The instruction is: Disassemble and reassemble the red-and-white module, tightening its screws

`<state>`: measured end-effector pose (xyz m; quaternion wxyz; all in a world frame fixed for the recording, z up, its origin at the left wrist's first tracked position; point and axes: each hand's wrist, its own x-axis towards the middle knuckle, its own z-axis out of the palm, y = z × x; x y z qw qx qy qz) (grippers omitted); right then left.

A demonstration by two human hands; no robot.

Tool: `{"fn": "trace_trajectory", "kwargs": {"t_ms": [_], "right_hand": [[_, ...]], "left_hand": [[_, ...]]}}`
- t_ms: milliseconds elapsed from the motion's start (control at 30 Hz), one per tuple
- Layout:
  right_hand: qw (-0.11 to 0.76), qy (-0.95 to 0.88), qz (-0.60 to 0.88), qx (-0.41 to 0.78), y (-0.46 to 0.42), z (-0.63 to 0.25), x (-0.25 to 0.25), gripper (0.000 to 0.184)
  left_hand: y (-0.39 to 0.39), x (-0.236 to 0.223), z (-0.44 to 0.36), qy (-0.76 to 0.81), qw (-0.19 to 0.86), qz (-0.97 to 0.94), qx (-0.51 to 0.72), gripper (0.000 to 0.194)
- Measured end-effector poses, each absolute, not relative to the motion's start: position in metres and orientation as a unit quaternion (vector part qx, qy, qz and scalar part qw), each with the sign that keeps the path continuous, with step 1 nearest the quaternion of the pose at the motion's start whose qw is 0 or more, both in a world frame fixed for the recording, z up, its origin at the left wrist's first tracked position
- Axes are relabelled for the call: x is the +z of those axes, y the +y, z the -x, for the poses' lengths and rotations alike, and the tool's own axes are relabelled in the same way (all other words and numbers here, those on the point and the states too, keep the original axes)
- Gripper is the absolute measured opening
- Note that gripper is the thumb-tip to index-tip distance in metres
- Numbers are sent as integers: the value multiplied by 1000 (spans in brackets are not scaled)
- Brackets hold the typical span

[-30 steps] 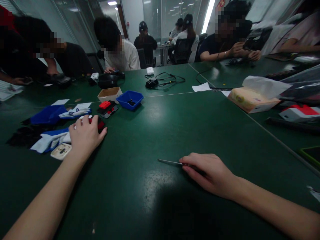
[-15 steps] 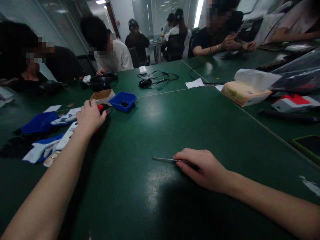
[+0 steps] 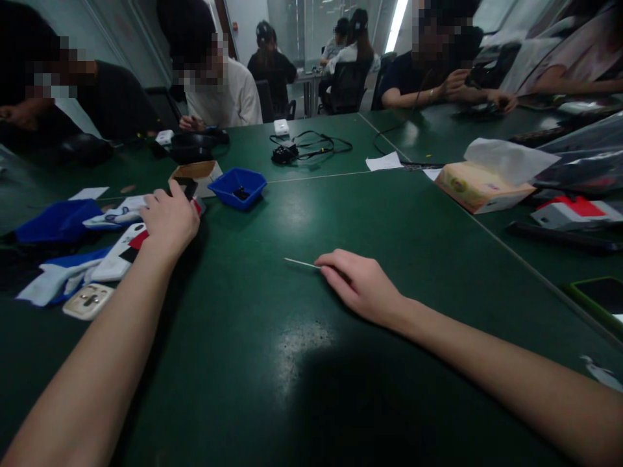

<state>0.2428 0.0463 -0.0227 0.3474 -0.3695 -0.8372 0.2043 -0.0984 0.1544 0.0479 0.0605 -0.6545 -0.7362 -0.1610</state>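
My right hand (image 3: 357,282) is closed around a screwdriver (image 3: 302,263), low over the green table. Its thin metal shaft points left, and its handle is hidden in my fingers. At the left my left hand (image 3: 170,217) bends its fingers over a small black object (image 3: 187,188), whose kind I cannot make out. Something red and white shows below it, partly covered by the hand. Just beyond stands an open cardboard box (image 3: 207,172). A blue tray (image 3: 238,188) with small black pieces in it sits right of that box.
Blue-and-white gloves (image 3: 63,275), a white case (image 3: 117,256) and a cream square item (image 3: 89,301) lie left of my forearm. Black cables (image 3: 311,146) rest farther back. A tissue box (image 3: 481,185) stands at the right. Several people sit around the table.
My right hand has moved forward and left with the screwdriver. My left hand has shifted slightly left, and the black object now shows at its fingertips, farther back than before.
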Motion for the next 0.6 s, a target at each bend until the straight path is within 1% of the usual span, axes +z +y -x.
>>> {"fn": "trace_trajectory", "kwargs": {"t_ms": [100, 167, 200, 233, 267, 300, 333, 367, 400, 433, 500, 533, 600], "right_hand": [[411, -775, 412, 245, 55, -248, -25, 23], [446, -727, 442, 277, 63, -250, -30, 26], [460, -705, 453, 295, 67, -250, -32, 29], [471, -685, 460, 312, 70, -251, -35, 32], [479, -671, 462, 327, 72, -251, -37, 34], [486, -660, 461, 340, 73, -251, -39, 37], [490, -654, 458, 350, 74, -251, -39, 40], [492, -652, 454, 357, 74, -252, -39, 42], [490, -653, 448, 364, 74, -252, -38, 42], [484, -658, 442, 370, 74, -254, -37, 41], [459, -678, 427, 384, 74, -257, -34, 35], [442, -691, 418, 390, 74, -259, -33, 33], [403, -723, 400, 394, 75, -263, -31, 29]], "left_hand": [[148, 70, 92, -737, 78, 651, -160, 82], [143, 83, 78, -729, 87, 659, -163, 73], [140, 86, 67, -718, 76, 671, -172, 68], [135, 86, 54, -699, 41, 689, -190, 64], [129, 81, 39, -677, -22, 702, -218, 60], [122, 73, 21, -632, -140, 724, -240, 57], [113, 61, 3, -569, -283, 726, -262, 55], [103, 47, -16, -498, -418, 716, -253, 57], [92, 33, -33, -444, -497, 704, -245, 57], [81, 19, -48, -407, -513, 712, -253, 55], [64, -1, -68, -379, -468, 751, -270, 46], [58, -7, -71, -382, -423, 778, -265, 40], [58, -10, -65, -398, -302, 834, -235, 40]]}}
